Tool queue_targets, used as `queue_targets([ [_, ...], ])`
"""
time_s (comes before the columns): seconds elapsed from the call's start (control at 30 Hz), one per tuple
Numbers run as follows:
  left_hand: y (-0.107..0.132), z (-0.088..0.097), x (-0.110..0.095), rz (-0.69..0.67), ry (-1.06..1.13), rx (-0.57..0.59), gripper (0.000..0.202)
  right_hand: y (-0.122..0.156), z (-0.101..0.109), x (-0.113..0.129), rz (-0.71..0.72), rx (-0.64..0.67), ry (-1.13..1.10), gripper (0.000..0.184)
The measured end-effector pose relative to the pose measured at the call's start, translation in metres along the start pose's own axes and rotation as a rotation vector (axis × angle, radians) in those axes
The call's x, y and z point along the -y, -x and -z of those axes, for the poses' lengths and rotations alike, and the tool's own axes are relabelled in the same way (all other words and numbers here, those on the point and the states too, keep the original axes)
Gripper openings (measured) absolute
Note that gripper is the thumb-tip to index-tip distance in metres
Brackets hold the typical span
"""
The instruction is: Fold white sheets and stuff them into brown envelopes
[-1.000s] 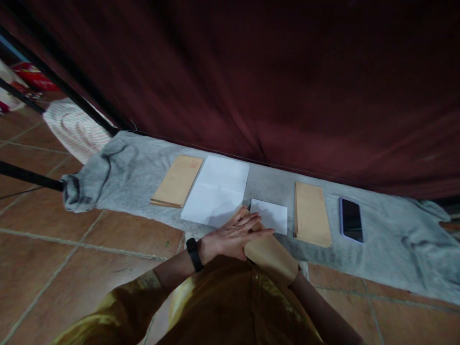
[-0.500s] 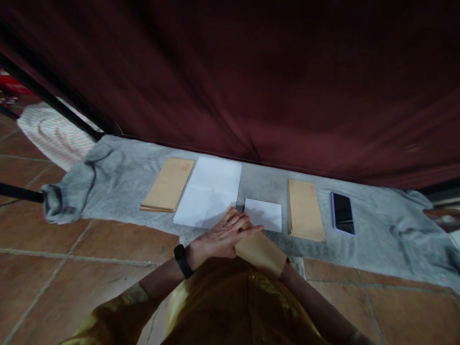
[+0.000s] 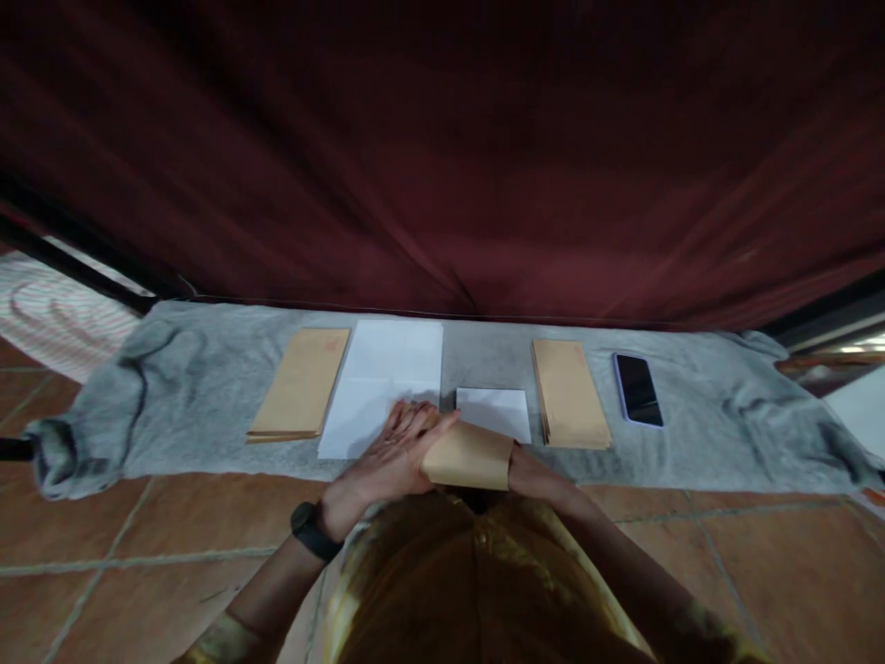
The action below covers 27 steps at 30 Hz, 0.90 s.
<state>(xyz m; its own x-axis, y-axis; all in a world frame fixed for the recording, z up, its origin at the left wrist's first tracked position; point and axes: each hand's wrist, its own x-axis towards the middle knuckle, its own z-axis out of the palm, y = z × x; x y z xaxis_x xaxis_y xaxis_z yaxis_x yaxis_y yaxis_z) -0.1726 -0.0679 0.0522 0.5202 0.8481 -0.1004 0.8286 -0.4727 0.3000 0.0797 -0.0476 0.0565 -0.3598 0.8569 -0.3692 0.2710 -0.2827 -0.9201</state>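
Note:
My left hand (image 3: 394, 454), with a black band on its wrist, lies with its fingers stretched over the left end of a brown envelope (image 3: 470, 456). My right hand (image 3: 529, 470) grips the envelope's right end, its fingers mostly hidden behind the paper. The envelope hovers just over the near edge of a grey cloth (image 3: 200, 406). Right behind it lie a small folded white sheet (image 3: 494, 410) and a larger white sheet (image 3: 383, 383).
On the cloth, a stack of brown envelopes (image 3: 299, 385) lies at the left and another stack (image 3: 569, 394) at the right, with a dark phone (image 3: 637, 389) beyond it. A dark red curtain (image 3: 442, 157) hangs behind. Brown floor tiles (image 3: 138, 553) surround me.
The view has swung to face the cloth squarely. The envelope has turned from slanted to nearly level in my hands, and my left fingers have slid onto its left end.

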Motion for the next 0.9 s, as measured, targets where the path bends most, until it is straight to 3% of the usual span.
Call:
queue_targets([
  [0.1,-0.001,0.004,0.009,0.039,-0.02,0.002,0.105,-0.006,0.003,0.001,0.033,0.159,-0.043,0.034],
  [0.17,-0.002,0.008,0.014,0.064,-0.038,-0.008,0.104,-0.011,0.005,-0.001,0.057,0.175,-0.089,0.038],
  [0.47,0.005,0.01,0.043,0.182,-0.049,-0.04,0.118,-0.023,0.025,-0.039,0.12,-0.089,-0.267,0.039],
  [0.53,0.008,0.009,0.049,0.226,-0.055,-0.027,0.119,-0.025,0.032,-0.052,0.154,-0.249,-0.112,0.04],
  [0.67,0.012,0.007,0.058,0.289,-0.079,-0.021,0.12,-0.024,0.04,-0.07,0.235,-0.548,0.483,0.045],
  [0.77,0.014,0.004,0.066,0.31,-0.095,-0.02,0.121,-0.022,0.035,-0.073,0.156,-0.584,0.745,0.051],
  [0.9,0.017,0.001,0.076,0.339,-0.093,-0.011,0.122,-0.026,0.025,-0.071,0.032,-0.608,0.898,0.061],
])
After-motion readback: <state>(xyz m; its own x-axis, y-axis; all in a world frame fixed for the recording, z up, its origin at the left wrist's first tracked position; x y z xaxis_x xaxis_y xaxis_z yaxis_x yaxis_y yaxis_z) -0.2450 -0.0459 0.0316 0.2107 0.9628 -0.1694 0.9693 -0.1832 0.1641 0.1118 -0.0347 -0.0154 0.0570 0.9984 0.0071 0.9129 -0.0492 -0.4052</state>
